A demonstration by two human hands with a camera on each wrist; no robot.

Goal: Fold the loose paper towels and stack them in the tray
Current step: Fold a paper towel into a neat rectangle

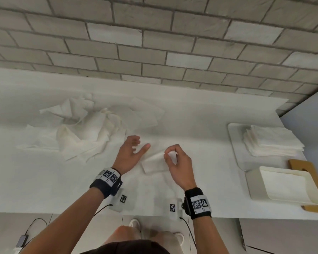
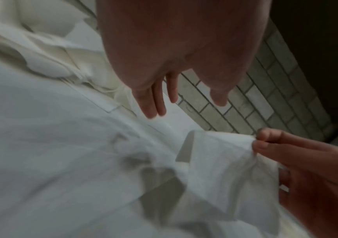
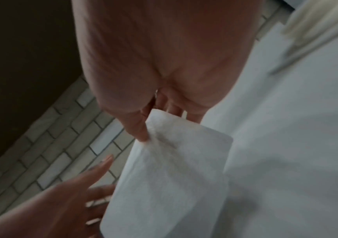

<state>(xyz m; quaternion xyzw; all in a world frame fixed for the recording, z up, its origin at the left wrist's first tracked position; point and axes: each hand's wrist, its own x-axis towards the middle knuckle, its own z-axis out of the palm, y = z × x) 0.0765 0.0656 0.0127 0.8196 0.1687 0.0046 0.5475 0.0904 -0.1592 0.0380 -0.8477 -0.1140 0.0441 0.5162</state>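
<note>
Towel in work: a white paper towel [image 1: 154, 163], partly folded, lies on the tabletop [image 1: 44, 180] between the two hands, close to the front edge.
How it handles: I judge it very light, soft and thin. It bends at once, keeps a crease only when it is pressed, and can tear if it is pulled hard.
Where to hold: the best place seems a corner or an edge, with the fingertips only; the flat palm is better for pressing the fold.
Right hand: the right hand [image 1: 176, 162] pinches the upper edge of the towel between thumb and curled fingers and lifts this edge from the tabletop.
Left hand: the left hand [image 1: 129, 154] is spread and relaxed, the fingers straight, just beside the left side of the towel. It holds nothing; whether a fingertip touches the paper I cannot tell.
Loose towels: a crumpled pile [image 1: 77, 131] lies on the tabletop to the left, well apart from the tray.
Tray: the tray [image 1: 233, 143] stands at the right side, with a stack of folded towels [image 1: 272, 142] inside.
Task state: many towels are not yet folded, so the work looks only partly done.
</note>
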